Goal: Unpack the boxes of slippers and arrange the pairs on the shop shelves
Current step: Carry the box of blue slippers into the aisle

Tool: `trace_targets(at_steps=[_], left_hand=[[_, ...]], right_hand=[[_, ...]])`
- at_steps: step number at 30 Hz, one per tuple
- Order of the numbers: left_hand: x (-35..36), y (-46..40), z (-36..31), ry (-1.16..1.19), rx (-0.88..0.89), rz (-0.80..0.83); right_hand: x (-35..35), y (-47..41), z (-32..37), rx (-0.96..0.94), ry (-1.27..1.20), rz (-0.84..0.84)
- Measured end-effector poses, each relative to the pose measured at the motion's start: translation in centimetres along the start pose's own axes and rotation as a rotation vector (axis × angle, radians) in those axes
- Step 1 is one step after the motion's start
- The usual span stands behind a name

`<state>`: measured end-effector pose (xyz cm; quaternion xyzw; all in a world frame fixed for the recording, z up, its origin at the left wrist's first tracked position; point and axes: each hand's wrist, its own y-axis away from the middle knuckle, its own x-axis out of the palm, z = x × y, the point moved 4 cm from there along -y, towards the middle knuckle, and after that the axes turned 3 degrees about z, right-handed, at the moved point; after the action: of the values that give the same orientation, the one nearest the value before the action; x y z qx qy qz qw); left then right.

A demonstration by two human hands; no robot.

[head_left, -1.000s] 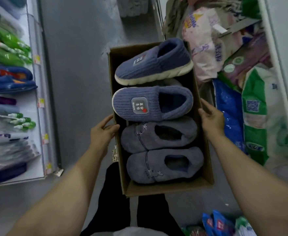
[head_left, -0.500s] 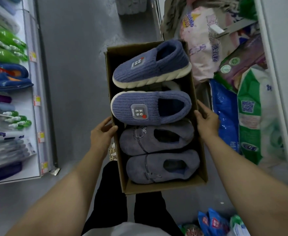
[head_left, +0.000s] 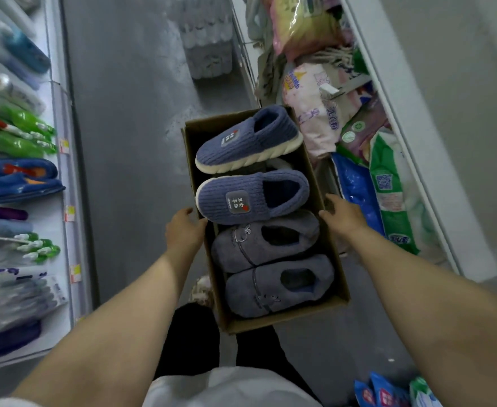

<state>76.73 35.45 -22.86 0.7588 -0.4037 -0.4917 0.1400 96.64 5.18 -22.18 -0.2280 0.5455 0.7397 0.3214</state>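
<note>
I carry an open brown cardboard box (head_left: 285,320) in front of me, above the aisle floor. My left hand (head_left: 184,232) grips its left wall and my right hand (head_left: 341,214) grips its right wall. Inside lie two blue ribbed slippers with cream soles, the far one (head_left: 247,139) tilted on its side and the near one (head_left: 251,195) flat with a grey patch. Closer to me lie two grey plush slippers, one (head_left: 265,240) behind the other (head_left: 279,284).
A white shelf unit (head_left: 65,183) on the left holds green bottles, blue packs and price tags. On the right, packs of bagged goods (head_left: 385,186) crowd a white shelf edge (head_left: 411,136). A grey floor aisle (head_left: 129,113) runs ahead, with wrapped bottles (head_left: 207,39) at its far end.
The box and both hands have shifted slightly right and lower in view as I move along the aisle. The grip on the box is unchanged.
</note>
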Motion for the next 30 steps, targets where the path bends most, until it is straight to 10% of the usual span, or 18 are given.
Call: trace_targets(at_steps=[13, 30], left_hand=[[-10.3, 10.1, -20.1, -0.603, 1.094, 0.075], [-15.4, 39.2, -13.4, -0.559, 1.688, 0.144]], right_hand=[[-10.0, 21.1, 8.4, -0.058, 0.188, -0.49], [-3.3, 56.5, 5.7, 0.23, 0.064, -0.942]])
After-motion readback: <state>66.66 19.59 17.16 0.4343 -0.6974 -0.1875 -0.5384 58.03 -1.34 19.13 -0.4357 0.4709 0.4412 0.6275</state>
